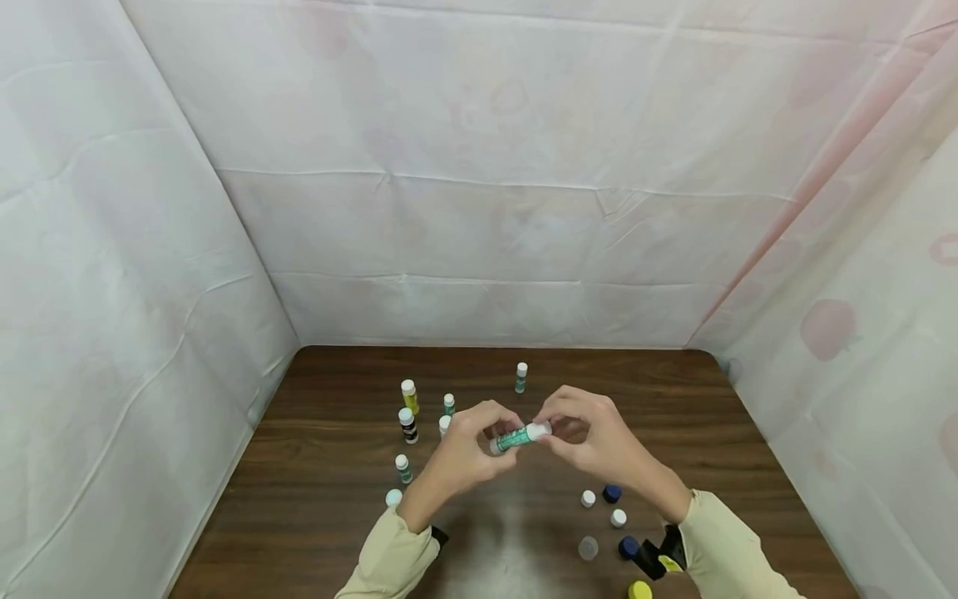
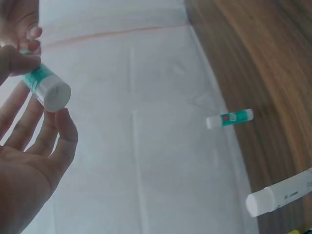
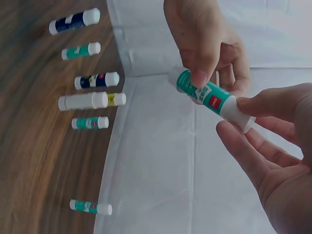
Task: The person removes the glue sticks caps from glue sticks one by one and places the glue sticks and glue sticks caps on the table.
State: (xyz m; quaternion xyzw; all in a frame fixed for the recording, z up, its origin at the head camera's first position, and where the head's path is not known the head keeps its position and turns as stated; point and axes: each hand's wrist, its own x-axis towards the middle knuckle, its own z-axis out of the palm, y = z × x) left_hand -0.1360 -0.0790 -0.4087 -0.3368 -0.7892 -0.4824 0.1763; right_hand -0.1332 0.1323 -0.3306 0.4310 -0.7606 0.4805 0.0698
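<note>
Above the table, both hands hold a green-and-white glue stick [image 1: 516,438], tilted with its white cap end to the right. My left hand [image 1: 466,449] grips the green body between thumb and fingers. My right hand [image 1: 591,426] pinches the white cap at the other end. In the right wrist view the cap of the glue stick [image 3: 207,95] sits on or against the green tube; whether it is loose I cannot tell. The left wrist view shows the round base of the glue stick [image 2: 57,97] beyond the left fingers.
Several capped glue sticks stand at the left, among them a black one [image 1: 407,424] and a yellow one [image 1: 409,396]. One small green stick [image 1: 520,378] stands at the back. Near the right forearm lie loose caps: white [image 1: 588,498], dark blue [image 1: 628,547], translucent [image 1: 588,548], yellow [image 1: 639,590].
</note>
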